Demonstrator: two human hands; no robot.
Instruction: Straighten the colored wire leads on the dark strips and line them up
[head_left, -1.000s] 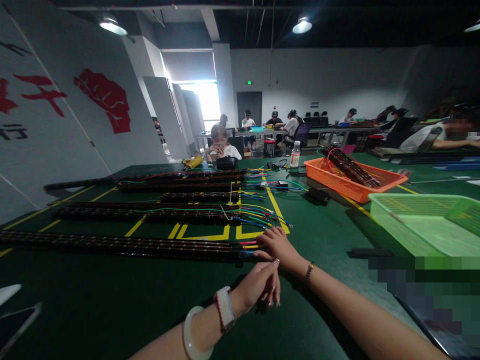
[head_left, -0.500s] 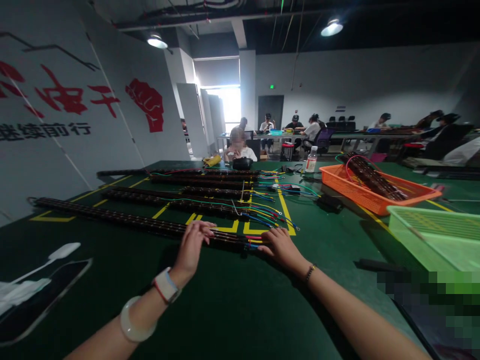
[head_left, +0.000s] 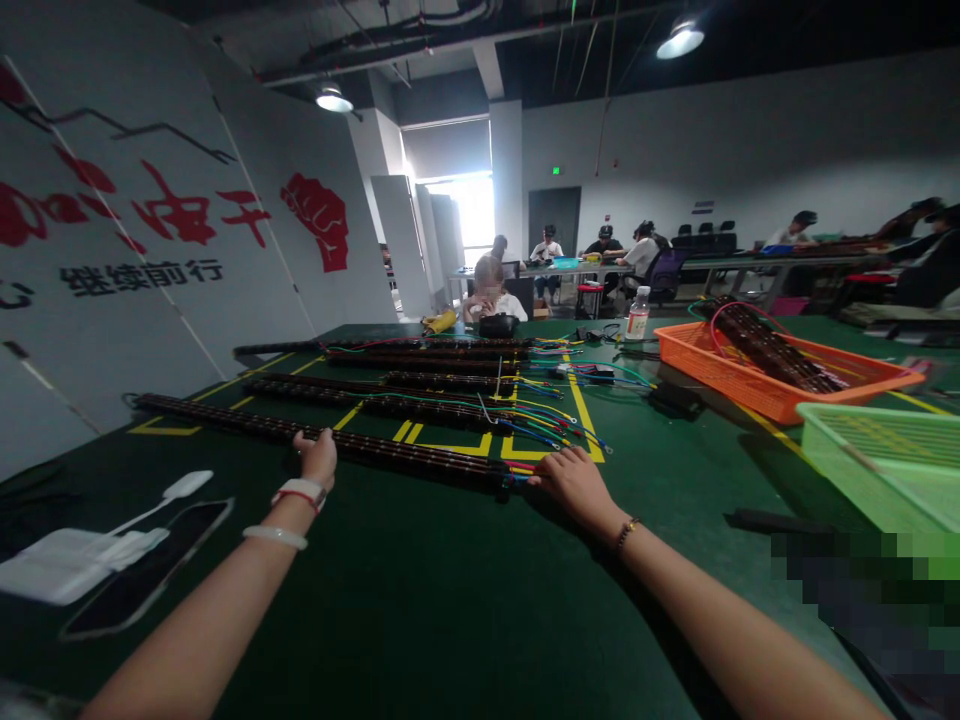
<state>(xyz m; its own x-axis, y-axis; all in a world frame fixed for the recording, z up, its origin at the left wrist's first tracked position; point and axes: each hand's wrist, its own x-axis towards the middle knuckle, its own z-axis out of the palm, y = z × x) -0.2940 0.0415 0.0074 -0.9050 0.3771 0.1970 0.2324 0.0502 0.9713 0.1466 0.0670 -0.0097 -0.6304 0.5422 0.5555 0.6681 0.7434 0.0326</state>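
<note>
1. My right hand (head_left: 576,485), fingers bent, covers coloured wires (head_left: 521,472) at the dark bundle's (head_left: 420,457) right end; grip hidden, can't tell.
2. My left hand (head_left: 319,460): at the bundle's far-left stretch, closure unclear.
3. Bundle lies on tabletop (head_left: 450,590), nearest me.
4. Probably positioning; next move calls for steady two-handed support.

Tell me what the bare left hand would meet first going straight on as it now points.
Most likely the nearest long, straight, dark brown bundle on the flat green table; the left hand overlaps its near edge in view, so they may be touching, though depth is unclear.
</note>
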